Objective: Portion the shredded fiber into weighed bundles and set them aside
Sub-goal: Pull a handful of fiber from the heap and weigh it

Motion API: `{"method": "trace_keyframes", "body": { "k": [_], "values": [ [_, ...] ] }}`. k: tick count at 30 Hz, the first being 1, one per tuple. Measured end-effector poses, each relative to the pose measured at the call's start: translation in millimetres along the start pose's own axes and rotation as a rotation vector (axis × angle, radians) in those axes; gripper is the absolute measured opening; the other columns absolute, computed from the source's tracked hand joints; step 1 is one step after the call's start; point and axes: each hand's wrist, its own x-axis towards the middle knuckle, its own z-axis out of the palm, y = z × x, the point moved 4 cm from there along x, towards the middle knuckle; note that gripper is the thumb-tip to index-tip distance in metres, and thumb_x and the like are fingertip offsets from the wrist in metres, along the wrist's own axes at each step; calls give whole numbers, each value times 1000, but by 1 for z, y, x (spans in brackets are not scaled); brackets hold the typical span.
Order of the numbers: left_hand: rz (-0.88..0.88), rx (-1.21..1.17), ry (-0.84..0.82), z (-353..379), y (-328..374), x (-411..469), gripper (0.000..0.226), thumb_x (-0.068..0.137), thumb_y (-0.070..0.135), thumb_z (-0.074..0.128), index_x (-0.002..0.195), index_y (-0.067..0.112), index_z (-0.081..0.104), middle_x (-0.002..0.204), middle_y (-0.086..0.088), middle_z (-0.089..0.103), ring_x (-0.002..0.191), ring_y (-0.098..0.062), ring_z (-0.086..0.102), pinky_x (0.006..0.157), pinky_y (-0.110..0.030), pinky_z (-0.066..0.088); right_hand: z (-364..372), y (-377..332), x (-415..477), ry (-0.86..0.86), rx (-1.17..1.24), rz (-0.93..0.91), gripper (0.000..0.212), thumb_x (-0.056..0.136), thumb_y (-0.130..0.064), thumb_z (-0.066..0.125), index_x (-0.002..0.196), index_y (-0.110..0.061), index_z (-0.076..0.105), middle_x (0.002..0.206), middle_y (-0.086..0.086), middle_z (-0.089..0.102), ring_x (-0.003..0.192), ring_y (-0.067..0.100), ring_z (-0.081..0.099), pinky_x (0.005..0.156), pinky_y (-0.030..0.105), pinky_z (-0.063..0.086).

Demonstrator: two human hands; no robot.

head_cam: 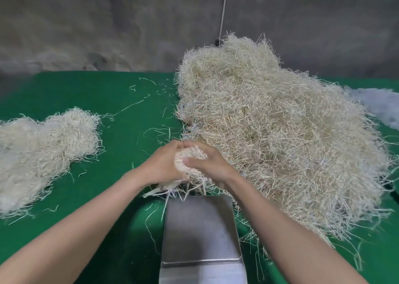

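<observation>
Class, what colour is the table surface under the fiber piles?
Green. The table shows it best in the head view, the only view given.

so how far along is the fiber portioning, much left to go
Done: a smaller heap of fiber lies set aside on the left. In hand: the left hand and right hand both grip one bundle at the far edge of the steel pan; weighed or not, I can't tell. Left: the big pile on the right, far larger than the heap.
</observation>
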Motion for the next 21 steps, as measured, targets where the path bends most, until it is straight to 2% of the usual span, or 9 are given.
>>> {"method": "trace_keyframes", "body": {
  "k": [2,4,6,9,11,14,16,19,21],
  "values": [
    [-31,-408,-59,2,-7,-10,89,58,15,88,132,26,40,120,15,51,102,-5,57,81,-21,52,-9,21,-16,40,65,68,43,84,-14,69,121,-32,58,142,-5,40,103,-1,57,75,12,49],
    [-71,-709,91,3,-18,-20,75,51,24,86,119,31,53,118,12,59,102,-5,61,91,-31,52,-12,45,-31,86,129,139,40,82,-19,70,117,-36,59,144,0,42,118,17,54,92,20,44],
    [-137,-715,198,10,-30,-30,65,52,40,78,114,39,57,127,11,56,116,-7,52,106,-39,38,-8,63,-45,153,175,168,40,82,-20,70,116,-38,59,143,-1,42,120,19,51,93,21,38],
    [-199,-776,-174,46,-43,-46,80,61,53,77,132,51,41,140,23,29,128,-8,32,112,-46,18,11,75,-58,197,170,121,42,83,-24,69,113,-48,54,123,-27,46,107,-8,49,82,13,41],
    [-193,-767,-299,63,-45,-56,72,65,52,75,129,55,43,140,27,27,128,-7,31,110,-42,22,27,81,-61,191,70,84,49,83,-29,70,121,-49,46,121,-37,36,117,-7,39,94,18,34],
    [-273,-660,-48,67,-51,-55,40,73,30,77,107,44,59,139,12,43,120,-10,43,98,-35,35,39,88,-64,180,-58,81,71,82,-36,72,140,-35,32,134,-26,29,127,-2,26,102,22,23],
    [-300,-584,39,66,-51,-54,33,77,21,76,100,39,62,135,9,46,116,-10,44,93,-34,36,38,92,-68,158,-136,89,77,80,-40,72,144,-35,27,138,-25,25,128,-3,25,105,24,23],
    [-323,-646,33,69,-47,-57,32,78,18,75,100,37,63,140,6,43,125,-13,39,104,-40,31,29,94,-74,177,-281,54,66,84,-31,69,139,-39,34,137,-28,31,129,-5,30,112,26,25],
    [-357,-726,19,72,-43,-60,31,79,20,74,102,38,62,143,4,41,131,-18,36,110,-44,26,20,90,-79,251,-301,-4,52,86,-21,67,127,-42,44,124,-33,40,117,-14,41,109,21,32]
  ]
}}
